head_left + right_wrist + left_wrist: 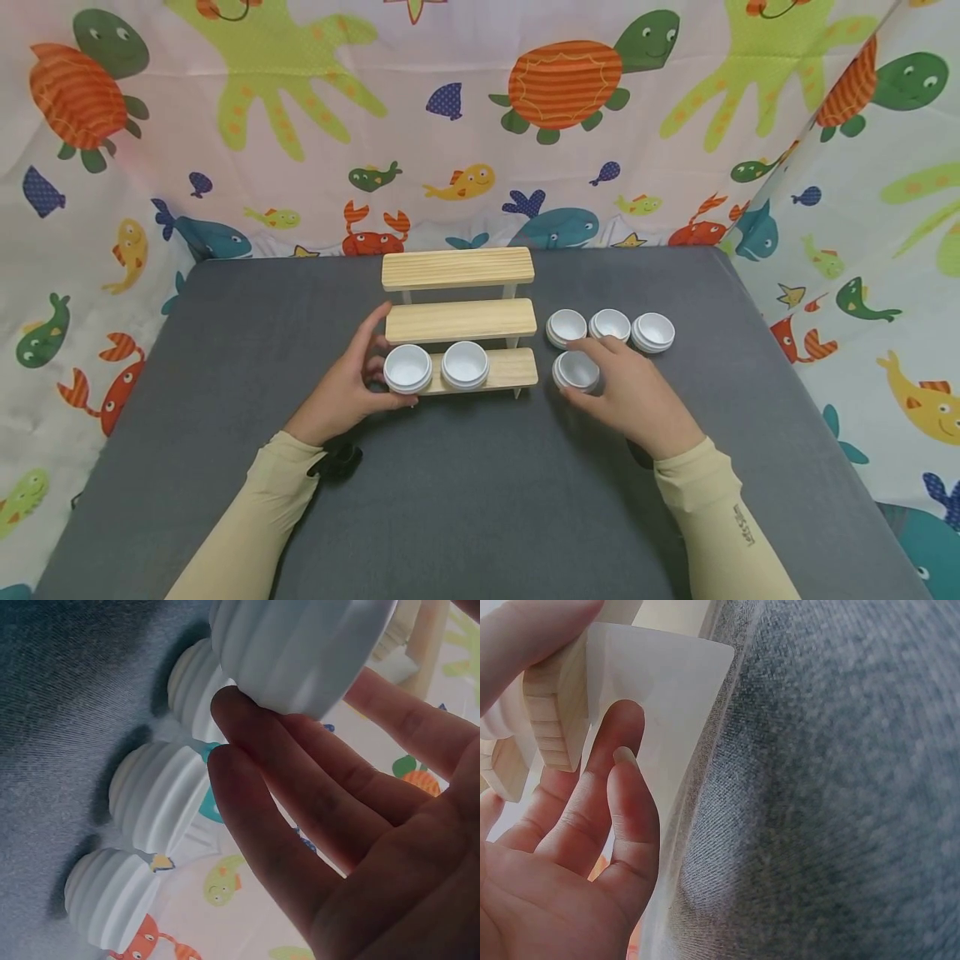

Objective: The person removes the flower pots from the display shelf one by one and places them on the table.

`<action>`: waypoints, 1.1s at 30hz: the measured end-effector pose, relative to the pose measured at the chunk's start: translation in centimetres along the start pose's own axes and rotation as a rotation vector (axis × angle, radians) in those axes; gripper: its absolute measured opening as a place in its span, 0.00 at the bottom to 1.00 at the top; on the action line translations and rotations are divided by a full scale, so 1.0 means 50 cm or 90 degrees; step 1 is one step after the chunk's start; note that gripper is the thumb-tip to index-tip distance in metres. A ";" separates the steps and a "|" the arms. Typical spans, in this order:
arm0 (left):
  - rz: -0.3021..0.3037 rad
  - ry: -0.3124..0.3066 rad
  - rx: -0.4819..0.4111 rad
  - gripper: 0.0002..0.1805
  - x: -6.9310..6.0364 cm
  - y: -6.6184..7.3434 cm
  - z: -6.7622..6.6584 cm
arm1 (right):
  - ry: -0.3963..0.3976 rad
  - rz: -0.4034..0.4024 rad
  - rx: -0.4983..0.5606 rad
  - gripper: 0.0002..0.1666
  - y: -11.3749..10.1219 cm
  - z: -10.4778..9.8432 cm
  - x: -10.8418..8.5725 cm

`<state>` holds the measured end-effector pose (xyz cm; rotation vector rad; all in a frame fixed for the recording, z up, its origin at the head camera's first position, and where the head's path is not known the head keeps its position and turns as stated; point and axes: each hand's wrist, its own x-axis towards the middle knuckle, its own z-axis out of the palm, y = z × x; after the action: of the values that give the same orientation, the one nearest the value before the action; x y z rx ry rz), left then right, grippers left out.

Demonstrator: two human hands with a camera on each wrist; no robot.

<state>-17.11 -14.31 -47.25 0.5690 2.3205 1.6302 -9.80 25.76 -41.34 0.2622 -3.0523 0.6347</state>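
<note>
A three-tier display stand with pale wooden boards [461, 321] and whitish translucent side panels [660, 682] stands in the head view's middle. My left hand [352, 379] grips its left end, thumb by the lowest board's front edge, other fingers against the side. Two white ribbed bowls, a left one [407, 369] and a right one [465, 365], sit on the lowest board; the left one is close to my left hand. Right of the stand, my right hand [626, 387] holds another white ribbed bowl [300, 652] between thumb and fingers. In the right wrist view, the thumb is mostly out of frame.
Behind the held bowl, three similar white bowls stand in a row on the grey cloth: a left one [566, 327], a middle one [610, 322] and a right one [653, 332]. A curtain [420, 108] printed with sea animals hangs behind the grey table [480, 500] and along its sides.
</note>
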 end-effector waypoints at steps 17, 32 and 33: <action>-0.002 -0.003 -0.012 0.77 0.003 0.002 0.002 | -0.002 -0.008 0.000 0.33 0.020 0.023 0.010; -0.008 0.000 0.003 0.77 -0.001 -0.002 0.001 | -0.002 -0.009 -0.012 0.35 0.028 0.042 0.014; -0.009 0.000 0.003 0.77 0.000 -0.002 0.001 | 0.000 -0.009 -0.011 0.35 0.029 0.042 0.014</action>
<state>-17.09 -14.28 -47.37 0.5518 2.3235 1.6179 -10.67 26.12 -43.82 0.2824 -3.0518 0.6068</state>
